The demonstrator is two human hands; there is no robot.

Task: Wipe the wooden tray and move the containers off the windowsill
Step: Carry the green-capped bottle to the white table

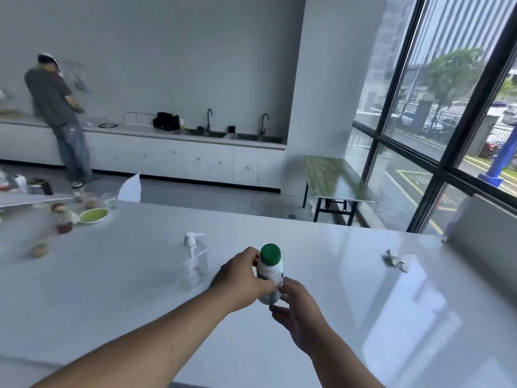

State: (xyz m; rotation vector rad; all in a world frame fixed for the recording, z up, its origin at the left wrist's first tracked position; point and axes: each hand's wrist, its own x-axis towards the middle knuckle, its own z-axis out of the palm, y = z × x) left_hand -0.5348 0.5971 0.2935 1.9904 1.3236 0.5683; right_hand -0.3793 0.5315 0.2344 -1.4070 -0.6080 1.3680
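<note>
A small bottle (270, 266) with a green cap and white label stands upright near the middle of the white table (112, 289). My left hand (240, 278) is wrapped around its left side. My right hand (296, 309) touches the bottle's lower right with the thumb, its other fingers spread loosely below. A clear pump dispenser (194, 261) stands just left of my left hand. A crumpled white wipe (394, 260) lies on the table to the right. No wooden tray is clearly in view.
Jars, a green-lidded bowl (93, 215) and other containers crowd the table's far left. A grey box (481, 233) sits at the right edge by the window. A green-topped folding table (335, 177) stands beyond. A person (58, 116) works at the far counter with sinks.
</note>
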